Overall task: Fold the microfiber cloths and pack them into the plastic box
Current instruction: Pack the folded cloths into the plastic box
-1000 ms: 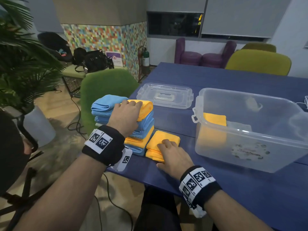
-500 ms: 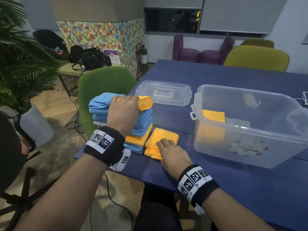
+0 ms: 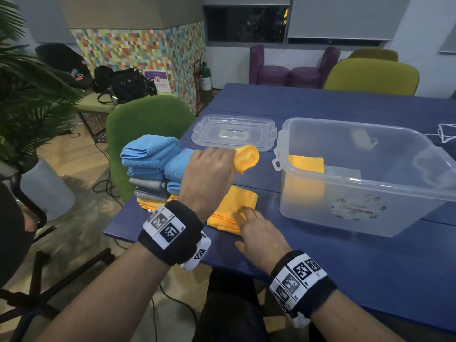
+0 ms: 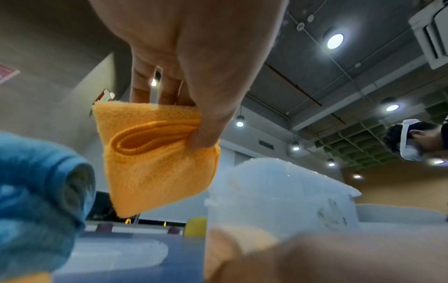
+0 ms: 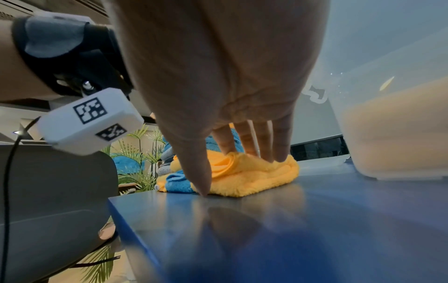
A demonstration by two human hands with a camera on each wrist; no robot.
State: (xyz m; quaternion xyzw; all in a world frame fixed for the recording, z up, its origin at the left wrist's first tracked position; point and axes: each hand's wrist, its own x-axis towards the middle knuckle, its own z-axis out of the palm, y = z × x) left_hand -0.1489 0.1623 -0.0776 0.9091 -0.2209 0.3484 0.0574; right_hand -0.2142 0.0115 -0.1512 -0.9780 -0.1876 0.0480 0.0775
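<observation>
Judging progress: early, by the look of it, since most cloths are outside the box.
Stack (image 3: 150,169): blue, grey and yellow folded cloths piled at the table's left corner, none of them packed yet.
Left hand (image 3: 207,176): raised above the table just right of the stack, fingers and thumb curled round a yellow cloth.
Held cloth (image 4: 155,153): a small folded bundle pinched at one end, the rest hanging free in the air; it looks ready to go into the box.
Flat cloth (image 3: 234,206): a second yellow cloth, folded, lying on the table near the front edge, between the stack and the box.
Right hand (image 3: 259,235): fingers fairly straight, pressing down on the near part of the flat cloth, thumb tip touching the table; it presses without grasping.
Lid (image 3: 233,132): clear, lying on the table behind the cloths, apart from the box.
Box (image 3: 320,218): clear plastic, open, standing to the right of both hands.
Packed so far: one yellow cloth (image 3: 306,164) at the box's left end and something pale grey beside it, probably another cloth.
Left to do: put in the held cloth and the flat one, then work through the stack; whether the stack needs refolding I cannot tell.
</observation>
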